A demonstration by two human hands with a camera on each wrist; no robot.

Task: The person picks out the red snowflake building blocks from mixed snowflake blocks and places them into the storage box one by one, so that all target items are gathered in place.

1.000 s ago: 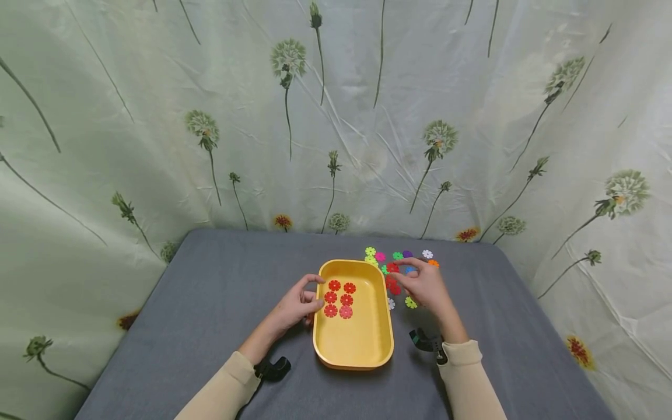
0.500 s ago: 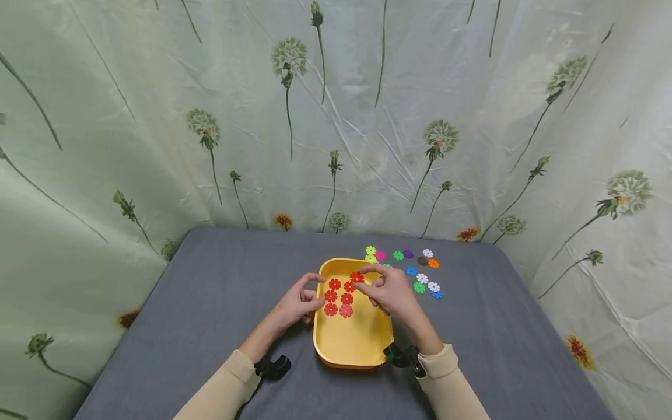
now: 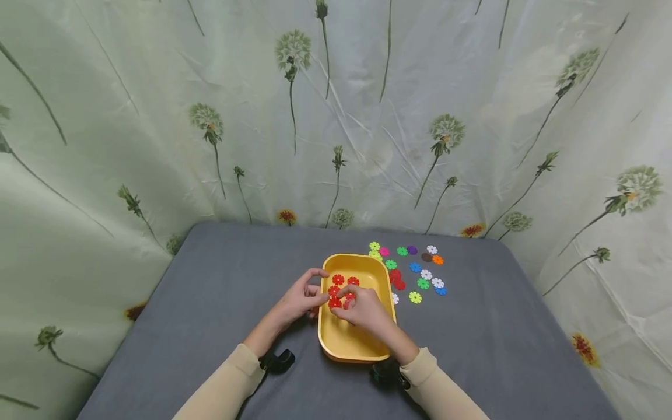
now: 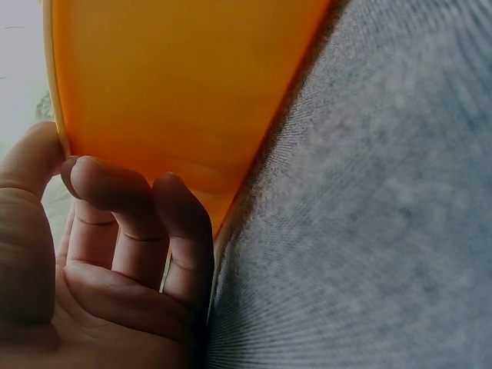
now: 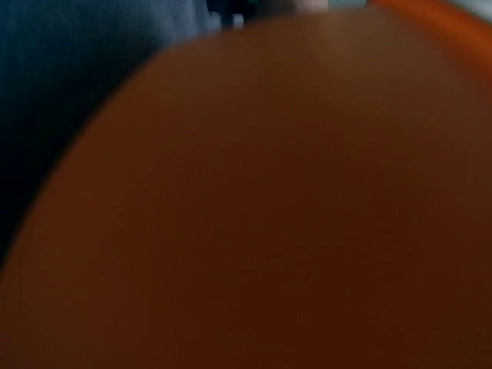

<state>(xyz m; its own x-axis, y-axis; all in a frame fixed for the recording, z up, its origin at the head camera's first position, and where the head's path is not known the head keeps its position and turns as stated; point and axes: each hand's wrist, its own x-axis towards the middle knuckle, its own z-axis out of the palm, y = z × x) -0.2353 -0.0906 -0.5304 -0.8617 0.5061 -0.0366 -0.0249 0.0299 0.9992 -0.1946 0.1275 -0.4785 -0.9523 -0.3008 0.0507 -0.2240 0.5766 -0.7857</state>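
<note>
Head view: the yellow tray [image 3: 338,341] stands on the grey surface [image 3: 252,268].
Left hand [image 3: 296,301]: thumb and forefinger grip the tray's left rim, other fingers curled by its outer wall; a light, steady hold should be enough to stop it sliding.
Right hand [image 3: 366,309]: reaches in over the tray, thumb and forefinger apparently pinching a red disc [image 3: 335,303] by its edges (the right wrist view shows no fingertips, so contact is hard to confirm).
Red discs [image 3: 338,280]: lie in loose columns in the tray's left half, partly covered.
Loose discs [image 3: 423,283]: lie right of the tray, in several colours.
Placement: best to lower the disc level, line it up with its neighbours, then part the fingertips straight upward, nudging none.
</note>
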